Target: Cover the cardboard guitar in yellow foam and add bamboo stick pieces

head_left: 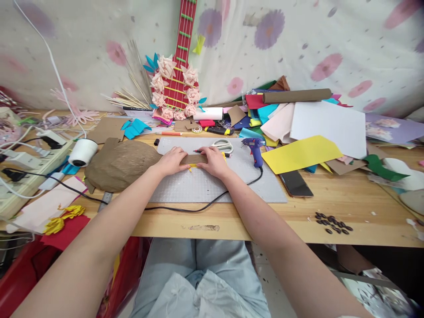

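Observation:
A brown paper-covered rounded body [124, 163] lies at the left of the grey cutting mat [185, 190]. Over the mat, a narrow brown paper strip [194, 159] runs between my hands, in line with that body; whether the two join is hidden behind my left hand. My left hand [172, 161] is closed on the strip's left part, thumb at its near edge. On its right part, my right hand [214, 163] grips it the same way. Yellow paper pieces [195, 165] show along the near edge. White-handled scissors [225, 145] lie just beyond my right hand.
A blue glue gun [254, 150] stands on the mat's right, its black cord [198, 210] crossing under my right arm. Further right are a phone [296, 183], yellow paper [303, 154] and dark oval pieces [333, 223]. A red flowered paper guitar [180, 81] leans behind; a power strip [20, 194] lies left.

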Demonstrator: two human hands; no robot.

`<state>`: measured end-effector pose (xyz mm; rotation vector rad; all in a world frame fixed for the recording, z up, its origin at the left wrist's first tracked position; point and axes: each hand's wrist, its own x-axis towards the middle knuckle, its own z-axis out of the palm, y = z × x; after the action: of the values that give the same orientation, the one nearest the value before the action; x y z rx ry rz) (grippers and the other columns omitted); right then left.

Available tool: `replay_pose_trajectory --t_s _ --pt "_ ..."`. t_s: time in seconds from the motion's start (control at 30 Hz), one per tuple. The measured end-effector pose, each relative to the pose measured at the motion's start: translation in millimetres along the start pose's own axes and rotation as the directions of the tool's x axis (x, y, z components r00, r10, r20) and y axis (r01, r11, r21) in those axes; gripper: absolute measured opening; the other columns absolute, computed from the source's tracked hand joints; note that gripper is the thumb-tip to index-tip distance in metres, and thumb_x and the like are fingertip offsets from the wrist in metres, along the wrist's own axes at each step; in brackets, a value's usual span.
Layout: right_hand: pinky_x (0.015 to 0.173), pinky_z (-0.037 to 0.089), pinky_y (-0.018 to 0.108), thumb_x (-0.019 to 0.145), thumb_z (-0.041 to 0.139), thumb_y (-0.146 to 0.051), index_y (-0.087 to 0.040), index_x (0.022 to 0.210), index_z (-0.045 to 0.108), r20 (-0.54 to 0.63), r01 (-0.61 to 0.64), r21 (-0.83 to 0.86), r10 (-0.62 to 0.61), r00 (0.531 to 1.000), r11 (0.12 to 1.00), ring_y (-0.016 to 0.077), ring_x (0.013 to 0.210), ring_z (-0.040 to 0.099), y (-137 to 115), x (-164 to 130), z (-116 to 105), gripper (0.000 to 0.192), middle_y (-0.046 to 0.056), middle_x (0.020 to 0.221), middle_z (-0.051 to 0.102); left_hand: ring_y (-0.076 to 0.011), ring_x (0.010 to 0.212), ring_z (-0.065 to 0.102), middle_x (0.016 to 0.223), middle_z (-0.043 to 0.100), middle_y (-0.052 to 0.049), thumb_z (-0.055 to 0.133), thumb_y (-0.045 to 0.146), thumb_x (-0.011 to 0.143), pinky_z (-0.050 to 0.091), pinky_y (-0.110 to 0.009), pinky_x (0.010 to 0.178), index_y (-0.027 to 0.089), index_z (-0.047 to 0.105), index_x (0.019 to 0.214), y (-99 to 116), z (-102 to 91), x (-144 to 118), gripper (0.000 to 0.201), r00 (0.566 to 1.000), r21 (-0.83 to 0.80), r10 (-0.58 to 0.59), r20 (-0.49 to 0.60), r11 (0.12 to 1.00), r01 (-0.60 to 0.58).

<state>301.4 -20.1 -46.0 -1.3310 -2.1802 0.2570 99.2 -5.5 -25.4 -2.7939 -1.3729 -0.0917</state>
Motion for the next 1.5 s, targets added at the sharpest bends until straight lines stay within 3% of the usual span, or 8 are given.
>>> replay_pose_trajectory --t_s 0.27,0.5,0.73,1.17,1.27,1.33,1.4,1.5 --pt "0.093 0.036 0.039 0.067 0.067 -0.017 -0.020 0.121 0.046 0.123 0.039 0.103 -0.052 0.991 0.994 0.0234 0.111 0.043 14 -2 -12 0.058 0.005 0.108 0.061 -0.0242 0.109 0.045 0.112 0.052 -0.010 0.053 0.037 0.077 0.037 -0.034 0.094 0.015 0.054 0.117 0 -6.6 -3 0.046 0.998 -0.090 -0.042 0.049 0.995 0.047" --pt "0.091 0.035 0.041 0.070 0.064 -0.050 -0.016 0.113 0.054 0.001 0.012 -0.037 -0.012 1.000 0.999 0.0265 0.101 0.047 1 2 1 0.056 0.010 0.100 0.062 -0.0259 0.104 0.047 0.105 0.054 -0.010 0.052 0.052 0.076 0.039 -0.036 0.091 0.016 0.061 0.109 13 2.0 3 0.050 0.983 -0.145 -0.179 -0.048 0.975 0.171" --pt "0.092 0.036 0.042 0.063 0.073 -0.042 -0.020 0.119 0.050 0.034 0.018 -0.040 -0.017 0.999 0.999 0.0268 0.105 0.047 9 3 0 0.065 0.009 0.101 0.062 -0.0250 0.098 0.046 0.097 0.052 -0.009 0.054 0.055 0.075 0.040 -0.035 0.087 0.016 0.061 0.109 2 14.9 6 0.052 0.991 -0.125 -0.090 -0.104 0.989 0.077" --pt "0.099 0.035 0.044 0.066 0.066 -0.018 -0.024 0.128 0.043 0.133 -0.034 0.135 0.016 0.991 0.990 0.0240 0.119 0.041 37 -14 -40 0.066 0.004 0.111 0.061 -0.0248 0.096 0.047 0.094 0.053 -0.009 0.062 0.061 0.065 0.040 -0.035 0.086 0.015 0.062 0.105 -10 23.0 5 0.061 0.978 -0.089 -0.019 -0.206 0.996 0.000" --pt "0.097 0.038 0.042 0.072 0.061 -0.020 -0.024 0.124 0.047 0.092 -0.061 0.216 0.042 0.995 0.974 0.0211 0.114 0.048 44 -15 -48 0.053 0.003 0.110 0.062 -0.0243 0.098 0.048 0.096 0.055 -0.009 0.062 0.062 0.064 0.039 -0.035 0.088 0.015 0.063 0.104 -18 16.0 -2 0.062 0.984 -0.133 0.011 -0.177 0.990 -0.035" --pt "0.092 0.041 0.040 0.077 0.056 -0.021 -0.022 0.117 0.051 0.023 -0.136 0.222 0.134 0.991 0.966 0.0198 0.107 0.054 49 -15 -51 0.041 0.004 0.110 0.063 -0.0239 0.100 0.049 0.099 0.056 -0.008 0.062 0.062 0.064 0.039 -0.034 0.088 0.017 0.063 0.105 -26 8.5 -6 0.060 0.993 -0.186 0.024 -0.117 0.982 -0.045" --pt "0.090 0.043 0.039 0.079 0.053 -0.020 -0.020 0.110 0.056 -0.050 -0.218 0.168 0.229 0.972 0.961 0.0200 0.103 0.056 53 -15 -49 0.031 0.006 0.110 0.063 -0.0239 0.102 0.049 0.104 0.056 -0.007 0.063 0.061 0.063 0.040 -0.034 0.089 0.019 0.063 0.106 -33 -0.3 -9 0.060 0.999 -0.233 0.023 -0.023 0.972 -0.028" --pt "0.091 0.042 0.040 0.078 0.053 -0.017 -0.019 0.103 0.060 -0.110 -0.234 0.046 0.237 0.965 0.971 0.0216 0.104 0.056 55 -13 -40 0.026 0.007 0.109 0.063 -0.0251 0.105 0.049 0.108 0.057 -0.007 0.065 0.058 0.062 0.039 -0.034 0.090 0.019 0.061 0.110 -37 -13.0 -11 0.062 0.992 -0.229 -0.003 0.127 0.973 0.032"
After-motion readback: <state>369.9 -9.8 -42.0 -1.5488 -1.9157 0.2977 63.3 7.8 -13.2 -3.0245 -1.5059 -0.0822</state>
